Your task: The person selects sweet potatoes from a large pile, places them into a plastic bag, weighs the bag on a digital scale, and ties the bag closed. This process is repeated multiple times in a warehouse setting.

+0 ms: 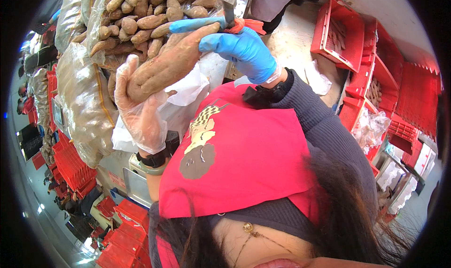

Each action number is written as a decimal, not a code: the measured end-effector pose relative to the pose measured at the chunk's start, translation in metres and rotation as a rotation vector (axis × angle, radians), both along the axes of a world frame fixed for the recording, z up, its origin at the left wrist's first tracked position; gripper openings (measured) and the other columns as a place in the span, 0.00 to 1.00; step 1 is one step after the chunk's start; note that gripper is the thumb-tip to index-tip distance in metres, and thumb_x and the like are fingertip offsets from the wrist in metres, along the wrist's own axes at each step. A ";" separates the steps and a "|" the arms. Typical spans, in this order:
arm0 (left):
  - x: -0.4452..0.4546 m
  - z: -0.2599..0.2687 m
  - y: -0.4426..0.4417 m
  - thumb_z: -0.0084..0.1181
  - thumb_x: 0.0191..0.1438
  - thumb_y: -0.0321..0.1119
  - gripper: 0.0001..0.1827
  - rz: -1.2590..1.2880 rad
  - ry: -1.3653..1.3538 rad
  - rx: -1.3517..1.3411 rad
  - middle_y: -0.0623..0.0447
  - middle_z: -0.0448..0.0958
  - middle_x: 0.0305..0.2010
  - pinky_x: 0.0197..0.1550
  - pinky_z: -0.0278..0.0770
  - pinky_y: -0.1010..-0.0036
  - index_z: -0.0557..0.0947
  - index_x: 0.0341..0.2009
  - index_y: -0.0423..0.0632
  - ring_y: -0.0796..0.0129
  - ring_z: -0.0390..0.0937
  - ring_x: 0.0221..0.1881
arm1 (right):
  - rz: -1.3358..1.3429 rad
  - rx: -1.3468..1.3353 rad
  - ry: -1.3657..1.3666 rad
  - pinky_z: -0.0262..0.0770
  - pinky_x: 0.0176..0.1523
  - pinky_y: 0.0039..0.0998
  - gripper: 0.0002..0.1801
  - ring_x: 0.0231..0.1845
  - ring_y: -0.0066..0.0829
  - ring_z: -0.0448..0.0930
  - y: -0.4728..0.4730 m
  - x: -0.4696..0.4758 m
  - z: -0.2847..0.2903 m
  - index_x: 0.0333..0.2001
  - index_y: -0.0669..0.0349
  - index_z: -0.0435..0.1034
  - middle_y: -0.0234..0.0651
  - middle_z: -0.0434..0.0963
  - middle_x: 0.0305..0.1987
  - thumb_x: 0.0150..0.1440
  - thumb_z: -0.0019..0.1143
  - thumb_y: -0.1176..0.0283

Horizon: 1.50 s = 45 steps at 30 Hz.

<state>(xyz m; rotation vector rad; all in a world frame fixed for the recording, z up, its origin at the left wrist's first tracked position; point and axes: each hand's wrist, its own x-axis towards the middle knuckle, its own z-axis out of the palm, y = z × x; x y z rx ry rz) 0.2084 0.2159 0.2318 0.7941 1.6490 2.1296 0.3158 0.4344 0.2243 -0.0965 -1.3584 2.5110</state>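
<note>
A long sweet potato (pixel 165 65) lies slantwise between my two hands, above a white plastic bag (pixel 188 91). Its thick lower end rests in my left hand (pixel 141 105), which wears a clear plastic glove and has its fingers curled round it. My right hand (pixel 243 53), in a blue glove, grips a dark tool (pixel 229 14) with a reddish-orange wrapping (pixel 246 25); most of the tool is hidden, so its kind is unclear. The right thumb and a finger also lie along both sides of the sweet potato's upper tip.
Loose sweet potatoes (pixel 141 24) are heaped beyond my hands. A full clear plastic sack (pixel 82 102) stands at left. Red plastic crates (pixel 338 35) holding some produce are stacked at right, with more red crates (pixel 123 243) at lower left. Someone's dark clothing (pixel 278 0) shows at the top.
</note>
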 end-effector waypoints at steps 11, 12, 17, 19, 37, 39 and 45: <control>0.008 0.012 0.019 0.59 0.47 0.14 0.47 0.029 0.101 -0.134 0.40 0.60 0.75 0.71 0.67 0.60 0.58 0.73 0.40 0.52 0.66 0.71 | -0.019 -0.233 -0.162 0.46 0.25 0.18 0.10 0.20 0.09 0.57 0.017 0.008 -0.047 0.45 0.57 0.78 0.16 0.64 0.21 0.65 0.57 0.64; 0.008 0.012 0.021 0.59 0.47 0.14 0.47 0.023 0.108 -0.132 0.40 0.60 0.75 0.72 0.65 0.60 0.58 0.73 0.40 0.52 0.65 0.72 | -0.001 -0.219 -0.140 0.46 0.25 0.18 0.12 0.20 0.08 0.56 0.019 0.010 -0.048 0.47 0.57 0.77 0.15 0.64 0.22 0.65 0.57 0.63; 0.005 0.005 0.030 0.55 0.53 0.15 0.44 -0.103 0.187 -0.285 0.37 0.61 0.74 0.69 0.69 0.61 0.54 0.74 0.38 0.50 0.64 0.72 | 0.145 -0.140 -0.144 0.44 0.23 0.15 0.21 0.18 0.06 0.53 0.029 0.025 -0.046 0.56 0.54 0.79 0.18 0.74 0.26 0.66 0.53 0.57; 0.002 -0.001 0.034 0.55 0.55 0.16 0.45 -0.269 0.041 -0.322 0.37 0.60 0.75 0.74 0.57 0.59 0.53 0.75 0.40 0.51 0.60 0.75 | 0.135 -0.188 -0.210 0.42 0.23 0.14 0.24 0.19 0.06 0.50 0.039 0.032 -0.059 0.61 0.60 0.75 0.16 0.72 0.27 0.66 0.50 0.58; -0.048 -0.005 -0.029 0.49 0.63 0.22 0.34 0.286 0.266 -0.482 0.38 0.63 0.74 0.73 0.60 0.57 0.58 0.73 0.41 0.51 0.58 0.76 | -1.581 -0.139 -0.440 0.79 0.52 0.36 0.13 0.46 0.32 0.84 0.319 0.276 -0.243 0.43 0.65 0.79 0.40 0.84 0.45 0.60 0.60 0.66; -0.052 -0.010 -0.037 0.50 0.62 0.21 0.35 0.287 0.259 -0.446 0.39 0.63 0.74 0.73 0.59 0.58 0.59 0.73 0.40 0.52 0.59 0.76 | -1.420 -0.043 -0.307 0.81 0.51 0.34 0.18 0.48 0.31 0.83 0.320 0.249 -0.214 0.52 0.63 0.78 0.41 0.83 0.49 0.62 0.59 0.66; -0.076 -0.017 -0.071 0.59 0.61 0.32 0.28 0.259 1.005 -1.023 0.42 0.68 0.71 0.73 0.56 0.59 0.74 0.66 0.43 0.53 0.63 0.72 | -0.786 0.396 -0.803 0.49 0.26 0.17 0.21 0.20 0.10 0.55 0.228 0.097 -0.183 0.50 0.55 0.83 0.14 0.62 0.21 0.67 0.54 0.52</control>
